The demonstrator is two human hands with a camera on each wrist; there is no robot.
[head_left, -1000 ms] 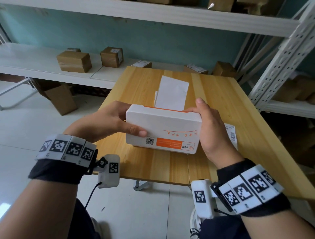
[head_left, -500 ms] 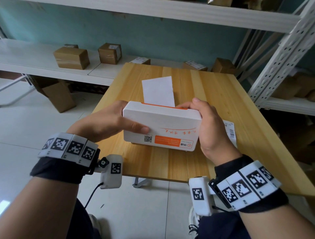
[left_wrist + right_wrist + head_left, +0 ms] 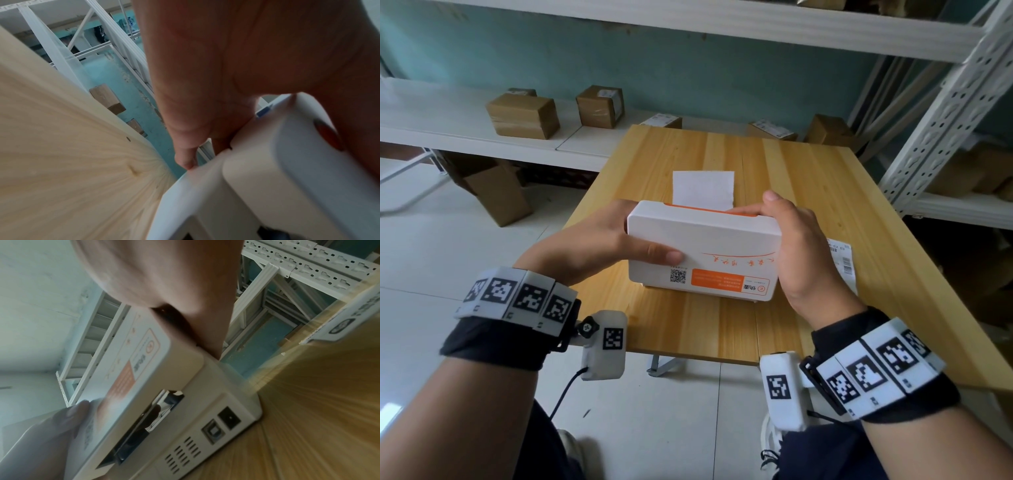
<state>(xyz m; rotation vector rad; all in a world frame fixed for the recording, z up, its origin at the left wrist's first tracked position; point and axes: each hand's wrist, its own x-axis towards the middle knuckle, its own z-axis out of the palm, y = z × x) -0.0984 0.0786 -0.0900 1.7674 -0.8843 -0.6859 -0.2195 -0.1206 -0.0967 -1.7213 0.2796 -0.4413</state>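
On the wooden table [image 3: 808, 178], left hand [image 3: 592, 246] and right hand [image 3: 804, 260] grip the printer [image 3: 709, 246] endwise (left thumb flat on its near face).

Wood table [image 3: 825, 192]: printer [image 3: 709, 246], prob. label [image 3: 843, 262].

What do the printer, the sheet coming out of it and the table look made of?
The printer: likely moulded plastic, smooth matt white shell, rounded corners, vent slots. The sheet: thin white paper, probably label stock, flat and blank. The table: wood or wood-look laminate, pale planks with grain and a knot.
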